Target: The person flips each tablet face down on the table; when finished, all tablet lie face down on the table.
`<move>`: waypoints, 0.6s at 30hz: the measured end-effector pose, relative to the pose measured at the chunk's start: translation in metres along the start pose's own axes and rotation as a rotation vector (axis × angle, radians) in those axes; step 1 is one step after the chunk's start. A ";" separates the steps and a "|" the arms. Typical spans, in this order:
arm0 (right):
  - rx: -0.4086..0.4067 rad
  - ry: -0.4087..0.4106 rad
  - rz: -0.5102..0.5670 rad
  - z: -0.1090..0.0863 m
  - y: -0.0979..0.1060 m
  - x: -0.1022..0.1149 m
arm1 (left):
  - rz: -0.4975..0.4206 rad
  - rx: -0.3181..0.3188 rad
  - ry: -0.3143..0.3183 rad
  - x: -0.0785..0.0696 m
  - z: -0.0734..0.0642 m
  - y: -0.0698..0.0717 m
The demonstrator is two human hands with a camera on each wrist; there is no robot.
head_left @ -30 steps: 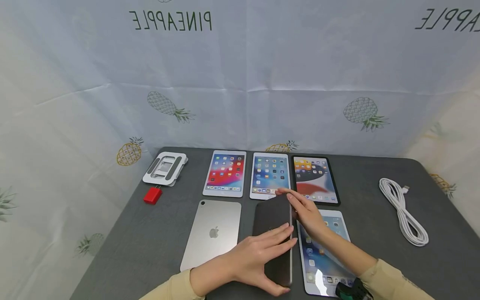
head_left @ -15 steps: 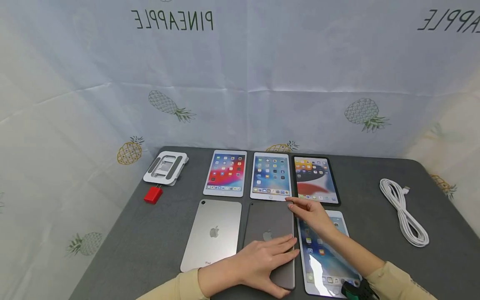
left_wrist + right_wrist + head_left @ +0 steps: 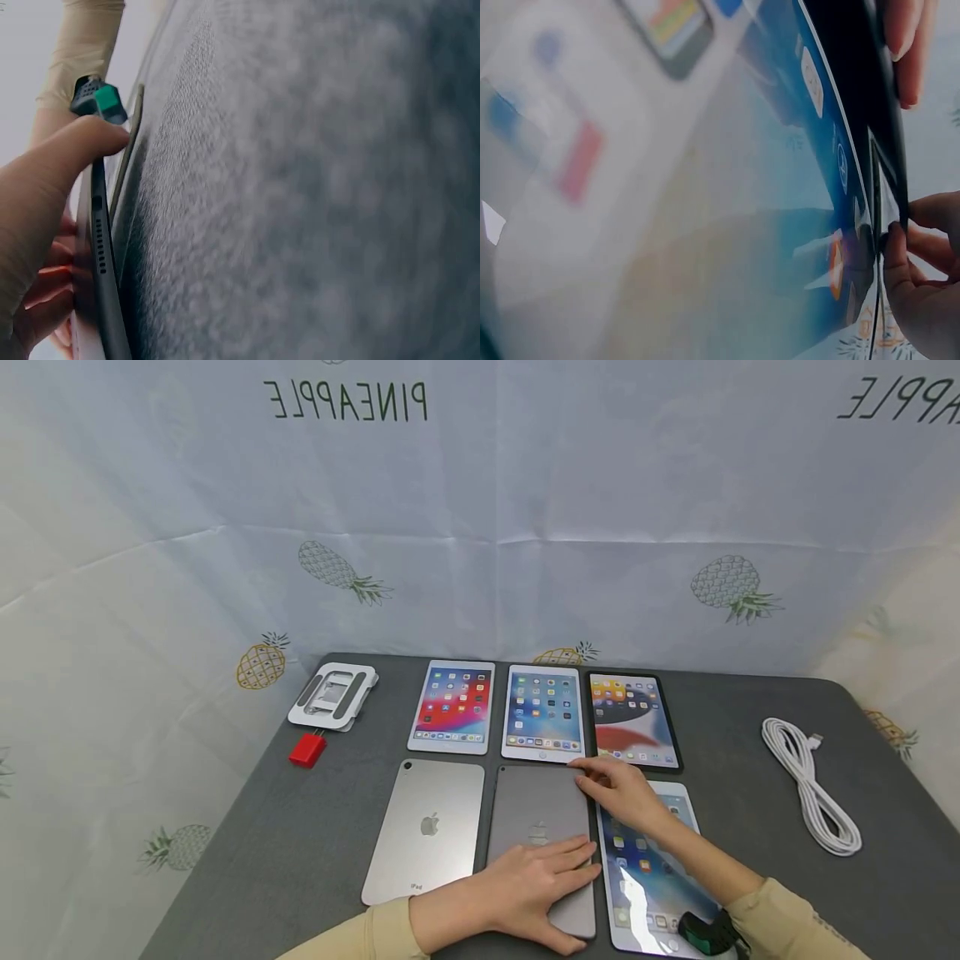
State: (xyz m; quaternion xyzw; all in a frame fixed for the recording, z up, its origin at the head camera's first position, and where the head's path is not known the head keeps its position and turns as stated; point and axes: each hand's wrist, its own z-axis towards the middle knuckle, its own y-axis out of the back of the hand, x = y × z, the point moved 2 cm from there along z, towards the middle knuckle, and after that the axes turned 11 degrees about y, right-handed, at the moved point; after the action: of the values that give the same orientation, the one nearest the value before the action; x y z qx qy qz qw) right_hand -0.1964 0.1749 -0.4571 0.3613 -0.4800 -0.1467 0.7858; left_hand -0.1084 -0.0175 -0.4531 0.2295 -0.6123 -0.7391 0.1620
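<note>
A dark grey tablet [image 3: 542,797] lies face down in the middle of the front row. My left hand [image 3: 528,887] rests on its lower back with fingers extended to the right edge. In the left wrist view, the thumb [image 3: 94,139] touches the bottom edge of the tablet [image 3: 101,247]. At the upper right corner, my right hand [image 3: 622,793] pinches the tablet between thumb and fingers, also seen on the right hand [image 3: 930,292] in the right wrist view. Beneath the right forearm lies a white-bordered tablet [image 3: 626,893], screen up.
A silver tablet [image 3: 427,852] lies face down at left. Behind stand in a row a red-wallpaper tablet [image 3: 453,706], a white tablet [image 3: 543,710] and a black-bordered tablet [image 3: 633,714]. A white stand [image 3: 332,693], red charger [image 3: 307,749] and coiled white cable [image 3: 813,793] flank them.
The dark grey tablet has gone from tilted to nearly flat, its back now facing up. My right hand has slid down slightly to its upper corner; the left hand has shifted slightly right.
</note>
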 end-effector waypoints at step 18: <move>0.037 0.100 -0.113 0.004 -0.001 0.003 | 0.031 -0.008 -0.041 -0.001 0.003 -0.009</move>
State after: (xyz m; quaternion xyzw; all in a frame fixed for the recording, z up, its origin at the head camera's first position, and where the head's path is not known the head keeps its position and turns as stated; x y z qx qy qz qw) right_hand -0.1981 0.1706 -0.4550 0.4093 -0.4217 -0.1637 0.7923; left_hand -0.1089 -0.0130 -0.4617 0.2042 -0.6159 -0.7435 0.1620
